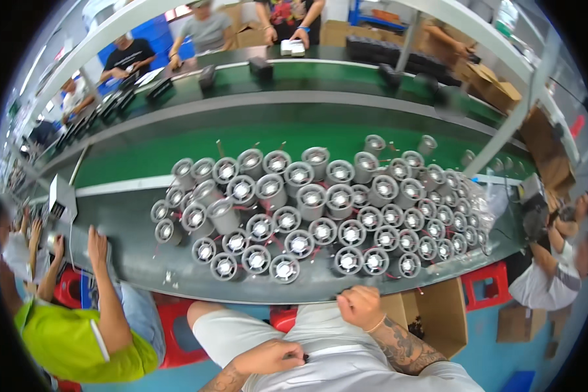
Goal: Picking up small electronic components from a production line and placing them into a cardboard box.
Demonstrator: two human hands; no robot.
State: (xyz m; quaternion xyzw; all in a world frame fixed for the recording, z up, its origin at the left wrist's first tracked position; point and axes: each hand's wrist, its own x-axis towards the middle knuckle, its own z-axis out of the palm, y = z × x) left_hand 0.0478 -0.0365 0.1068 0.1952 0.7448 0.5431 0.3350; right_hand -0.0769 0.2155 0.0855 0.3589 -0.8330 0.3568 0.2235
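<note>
My left hand point(271, 357) is above my lap with its fingers closed on a small dark piece point(305, 358), too small to make out. Just off the bench's front edge, my right hand point(361, 306) is curled; whatever it may hold is hidden. In front of me stand many grey cylindrical fan-like units point(285, 267), mostly upright, with pale round centres and thin red wires. They crowd together on the dark work surface point(130, 228). Neither hand touches them.
An open cardboard box point(447, 320) with dark pieces inside stands by my right forearm. Behind the units runs a green conveyor belt point(144, 157). A co-worker in a lime-green shirt point(78, 343) sits at my left. Red stools point(487, 287) stand under the bench, and a slanted metal post point(513, 117) rises at right.
</note>
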